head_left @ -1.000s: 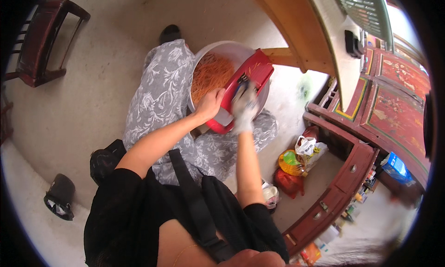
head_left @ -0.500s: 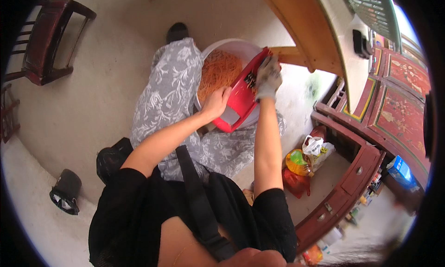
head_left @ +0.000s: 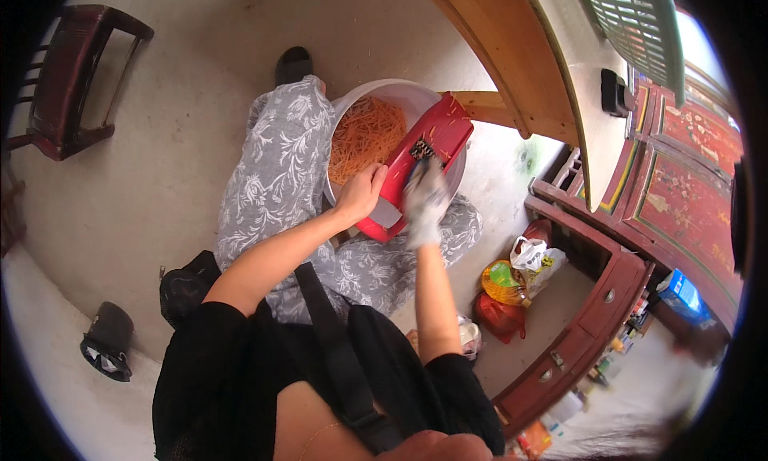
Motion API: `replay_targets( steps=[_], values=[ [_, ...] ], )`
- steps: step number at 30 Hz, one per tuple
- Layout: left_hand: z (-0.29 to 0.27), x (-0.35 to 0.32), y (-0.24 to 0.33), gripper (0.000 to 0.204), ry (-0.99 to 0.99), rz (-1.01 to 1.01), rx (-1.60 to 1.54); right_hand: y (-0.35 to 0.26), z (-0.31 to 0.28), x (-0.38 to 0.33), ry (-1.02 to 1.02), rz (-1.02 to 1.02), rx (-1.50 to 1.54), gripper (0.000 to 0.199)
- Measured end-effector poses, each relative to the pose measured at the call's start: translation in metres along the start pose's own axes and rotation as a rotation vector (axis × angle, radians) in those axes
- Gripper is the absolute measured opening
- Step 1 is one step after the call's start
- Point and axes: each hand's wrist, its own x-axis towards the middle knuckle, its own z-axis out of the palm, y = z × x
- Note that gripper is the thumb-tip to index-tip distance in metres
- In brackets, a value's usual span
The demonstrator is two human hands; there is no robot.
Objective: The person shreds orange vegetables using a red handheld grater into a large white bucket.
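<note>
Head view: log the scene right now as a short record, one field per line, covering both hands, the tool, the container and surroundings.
Left hand: bare, gripping the red grater's edge
Right hand: gloved, blurred, over the grater; anything held is unclear
Red grater: slanted across the tub
Tub: pale, round
Contents: orange shreds
Surroundings: dark red chair at far left
</note>
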Motion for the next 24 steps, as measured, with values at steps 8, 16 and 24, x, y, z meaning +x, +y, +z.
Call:
replay_targets(
  steps=[8,16,24],
  values=[
    [-0.004,0.0,0.0,0.041,0.0,-0.012,0.003,0.003,0.015,0.02,0.186,0.137,0.273,0.025],
    [-0.004,-0.004,0.007,0.038,-0.003,0.016,-0.014,0.024,-0.001,-0.038,0.118,-0.006,0.181,0.065],
    [-0.002,-0.005,-0.002,0.038,0.032,0.065,-0.023,0.005,-0.014,-0.044,-0.083,0.006,0.158,0.091]
  ],
)
